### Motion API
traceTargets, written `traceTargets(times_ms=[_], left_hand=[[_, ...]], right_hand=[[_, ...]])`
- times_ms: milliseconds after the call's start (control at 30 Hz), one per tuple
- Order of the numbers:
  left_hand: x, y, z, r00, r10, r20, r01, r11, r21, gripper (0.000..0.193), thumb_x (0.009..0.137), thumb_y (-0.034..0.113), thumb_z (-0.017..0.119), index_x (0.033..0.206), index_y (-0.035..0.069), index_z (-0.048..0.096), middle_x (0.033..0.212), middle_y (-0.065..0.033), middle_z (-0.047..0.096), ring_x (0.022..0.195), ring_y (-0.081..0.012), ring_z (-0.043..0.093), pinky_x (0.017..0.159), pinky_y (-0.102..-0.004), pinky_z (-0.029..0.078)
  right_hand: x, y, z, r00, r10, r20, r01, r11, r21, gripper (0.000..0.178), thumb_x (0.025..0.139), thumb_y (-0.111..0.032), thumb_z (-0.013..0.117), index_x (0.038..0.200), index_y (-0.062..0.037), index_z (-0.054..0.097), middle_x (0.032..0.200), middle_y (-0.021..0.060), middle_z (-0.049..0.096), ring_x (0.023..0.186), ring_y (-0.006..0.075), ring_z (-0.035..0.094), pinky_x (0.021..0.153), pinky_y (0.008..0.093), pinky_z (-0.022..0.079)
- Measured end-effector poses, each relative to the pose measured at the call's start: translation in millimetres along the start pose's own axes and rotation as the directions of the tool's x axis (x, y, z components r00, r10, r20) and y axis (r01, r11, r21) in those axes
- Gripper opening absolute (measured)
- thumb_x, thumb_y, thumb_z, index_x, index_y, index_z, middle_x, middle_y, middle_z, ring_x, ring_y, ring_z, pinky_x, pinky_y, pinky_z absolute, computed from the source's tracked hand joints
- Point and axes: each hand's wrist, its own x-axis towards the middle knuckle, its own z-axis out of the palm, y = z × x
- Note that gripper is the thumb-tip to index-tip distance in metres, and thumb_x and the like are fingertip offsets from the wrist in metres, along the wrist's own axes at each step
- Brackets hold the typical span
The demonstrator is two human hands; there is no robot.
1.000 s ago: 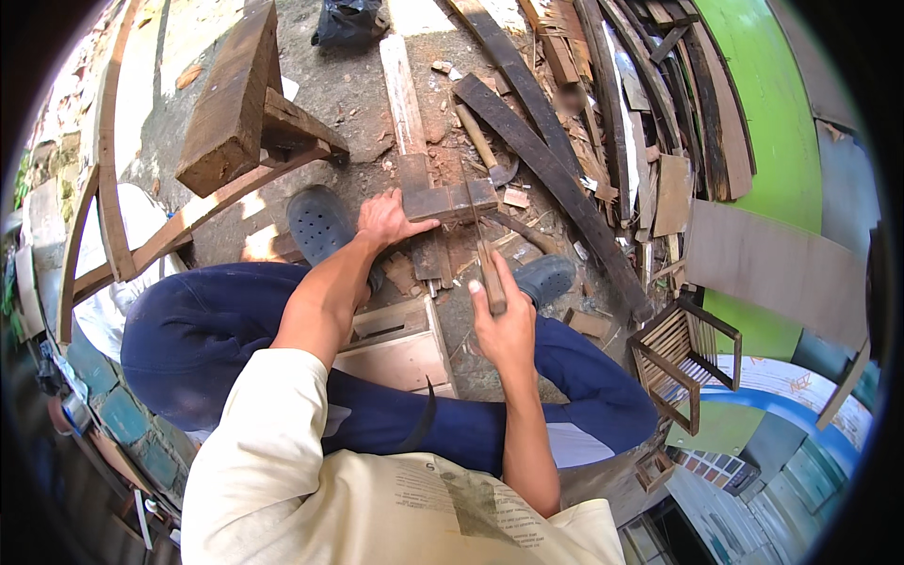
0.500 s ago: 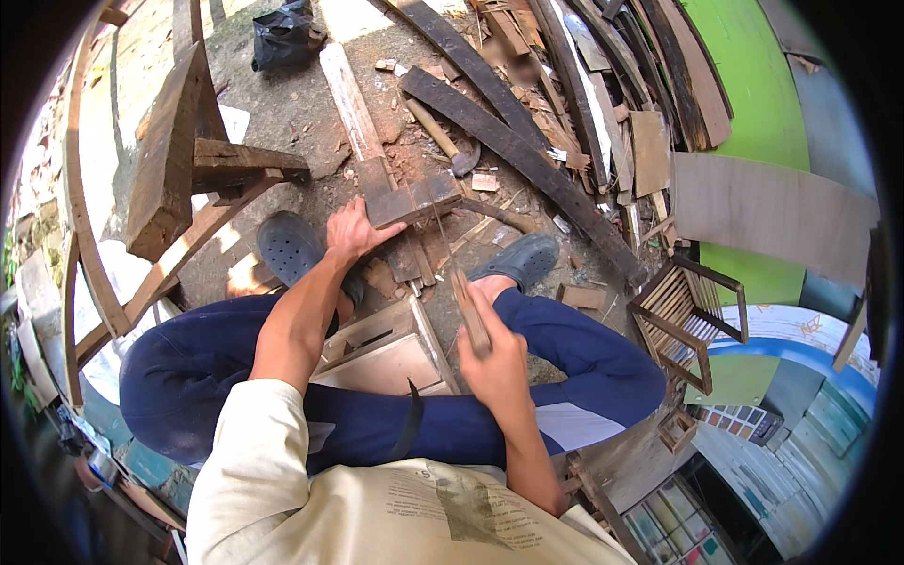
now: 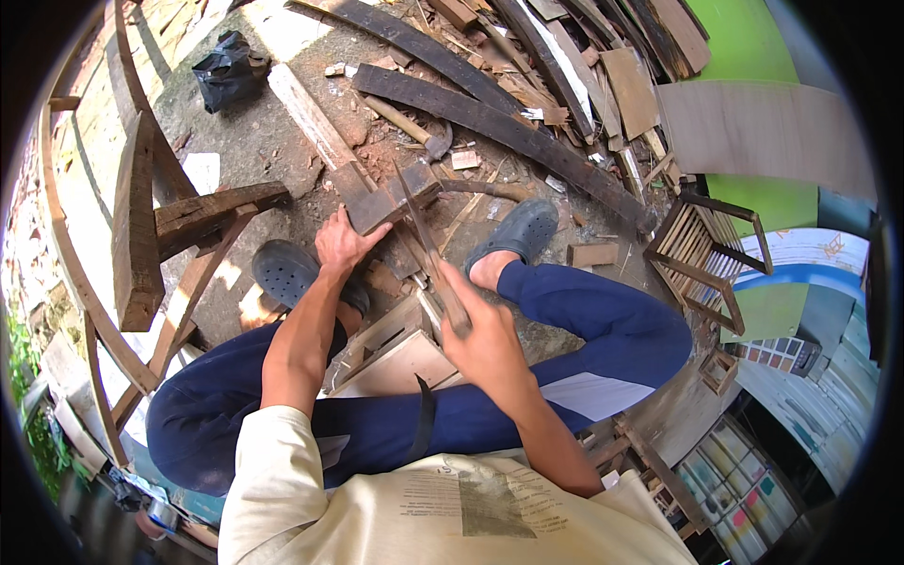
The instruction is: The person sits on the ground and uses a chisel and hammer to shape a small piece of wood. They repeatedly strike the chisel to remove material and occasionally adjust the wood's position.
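Observation:
A short wooden block (image 3: 384,206) lies across a long wooden board (image 3: 316,122) on the ground in front of me. My left hand (image 3: 341,237) grips the block's left end, thumb along its near edge. My right hand (image 3: 487,345) is closed round the wooden handle of a handsaw (image 3: 426,247). The saw's narrow blade points away from me and crosses the block near its right end. How deep the blade sits in the wood I cannot tell.
A hammer (image 3: 414,128) lies beyond the block, beside a long dark plank (image 3: 508,141). Wood scraps are heaped at the far right. A wooden frame (image 3: 141,226) stands at left, a slatted rack (image 3: 702,254) at right. A black plastic bag (image 3: 229,72) sits far left.
The saw and my right hand have shifted a little left, and more of the blade shows beyond the block. My left hand stays on the block. The whole view has turned slightly.

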Motion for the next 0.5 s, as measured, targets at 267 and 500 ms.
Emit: traceTargets(times_ms=[267, 500], left_hand=[[-5, 2, 1, 1.0, 0.009, -0.011, -0.009, 1.0, 0.013, 0.115, 0.072, 0.087, 0.07, 0.136, -0.009, 0.058, 0.124, -0.0283, 0.069, 0.117, -0.0414, 0.067, 0.101, -0.0498, 0.053], [2, 7, -3, 0.999, -0.008, 0.054, 0.008, 1.0, 0.005, 0.112, 0.073, 0.085, 0.071, 0.132, -0.009, 0.059, 0.122, -0.0299, 0.069, 0.114, -0.0433, 0.068, 0.098, -0.0509, 0.055]], right_hand=[[-9, -10, -22, 1.0, -0.004, 0.031, 0.005, 1.0, -0.01, 0.074, 0.083, 0.0, 0.068, 0.153, -0.0114, 0.051, 0.086, 0.0316, 0.07, 0.086, 0.0493, 0.071, 0.074, 0.0508, 0.056], [59, 12, 4, 0.967, 0.228, 0.115, -0.231, 0.973, 0.011, 0.072, 0.084, 0.002, 0.067, 0.153, -0.0119, 0.053, 0.117, 0.029, 0.072, 0.109, 0.0453, 0.069, 0.092, 0.0453, 0.057]])
